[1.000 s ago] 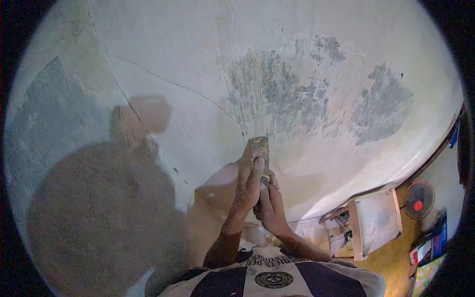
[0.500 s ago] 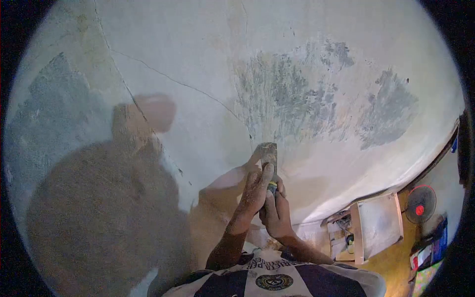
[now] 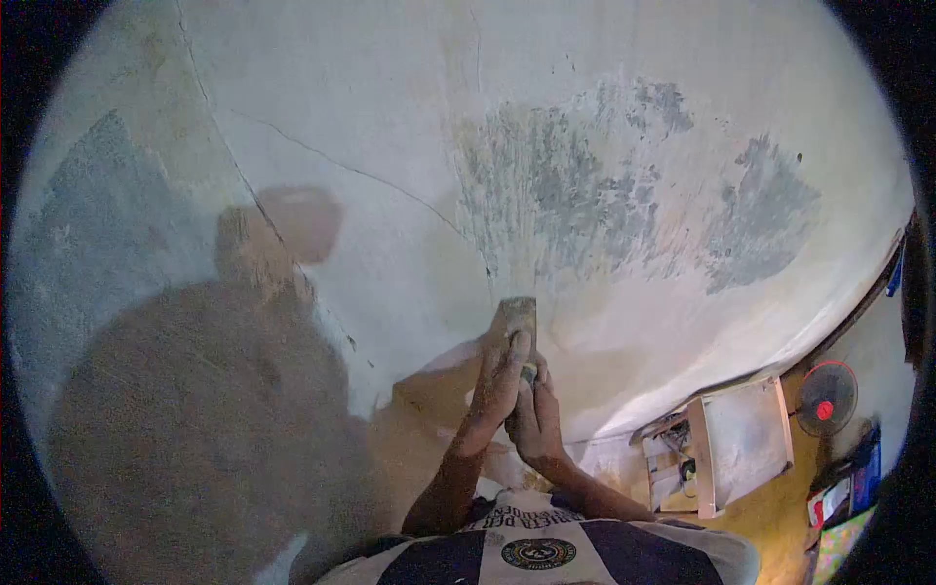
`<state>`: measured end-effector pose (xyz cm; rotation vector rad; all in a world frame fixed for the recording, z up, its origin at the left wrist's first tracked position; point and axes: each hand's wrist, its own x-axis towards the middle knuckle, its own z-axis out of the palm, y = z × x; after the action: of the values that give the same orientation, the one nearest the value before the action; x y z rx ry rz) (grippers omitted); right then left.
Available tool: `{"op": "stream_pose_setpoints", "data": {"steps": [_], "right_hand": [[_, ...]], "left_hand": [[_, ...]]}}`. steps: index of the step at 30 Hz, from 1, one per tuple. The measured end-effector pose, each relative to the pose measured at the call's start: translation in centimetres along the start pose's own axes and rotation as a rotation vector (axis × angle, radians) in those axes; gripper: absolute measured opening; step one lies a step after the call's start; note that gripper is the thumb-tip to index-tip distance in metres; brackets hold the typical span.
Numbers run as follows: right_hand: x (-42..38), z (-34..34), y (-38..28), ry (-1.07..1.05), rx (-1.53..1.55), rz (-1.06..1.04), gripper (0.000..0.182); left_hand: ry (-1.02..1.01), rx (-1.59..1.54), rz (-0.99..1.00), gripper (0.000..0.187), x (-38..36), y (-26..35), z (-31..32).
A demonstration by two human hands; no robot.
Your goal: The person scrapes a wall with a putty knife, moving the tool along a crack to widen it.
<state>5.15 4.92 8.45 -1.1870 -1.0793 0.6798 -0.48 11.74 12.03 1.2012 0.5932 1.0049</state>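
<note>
Both hands are wrapped round a flat, dusty grey metal scraper [image 3: 521, 314] with a dark handle banded in green-yellow [image 3: 528, 371]; we note it just below our landmark, the broad, mottled grey patch [image 3: 575, 200] on the pale plaster wall [image 3: 351, 78]. The left hand [image 3: 499, 390] grasps the tool high up, its thumb lying along the blade; the right hand [image 3: 538, 419] is closed lower down, by the handle. We cannot tell whether the blade's far edge meets the plaster. A thin, dark crack [image 3: 390, 183] slants down from the upper left of the patch to near the tool (the spot we would watch), and in our judgement a corner catching there could lift a flake or jerk the blade sideways. With that thumb so far forward, a slip might drag its skin along the rough surface. Too steep an angle or too hard a push could gouge the wall, we think, while dusty fingers may loosen the hold. The broad, dark shadow [image 3: 205, 419], left of and below the patch, could hide shallow damage there.
</note>
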Motion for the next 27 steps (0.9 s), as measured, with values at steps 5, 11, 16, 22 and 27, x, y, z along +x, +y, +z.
{"op": "stream_pose_setpoints", "data": {"steps": [5, 11, 16, 22, 27], "right_hand": [[-0.1, -0.5, -2.3, -0.053, 0.096, 0.048, 0.041], [-0.3, -0.6, 0.4, -0.015, -0.016, 0.055, 0.041], [-0.3, -0.7, -1.3, -0.039, -0.039, -0.009, 0.042], [-0.3, -0.4, -1.7, 0.012, -0.080, -0.082, 0.041], [-0.3, -0.5, -2.4, -0.011, -0.116, 0.001, 0.037]], "left_hand": [[-0.020, 0.002, -0.076, 0.048, -0.1, 1.4, 0.3], [-0.054, 0.119, -0.071, 0.048, -0.8, 3.9, 1.2], [-0.020, 0.041, -0.122, 0.048, -0.7, 3.2, 1.3], [-0.048, 0.016, -0.142, 0.034, -0.6, 3.3, 0.8], [0.019, -0.025, -0.050, 0.045, -0.3, 0.5, 0.6]]}}
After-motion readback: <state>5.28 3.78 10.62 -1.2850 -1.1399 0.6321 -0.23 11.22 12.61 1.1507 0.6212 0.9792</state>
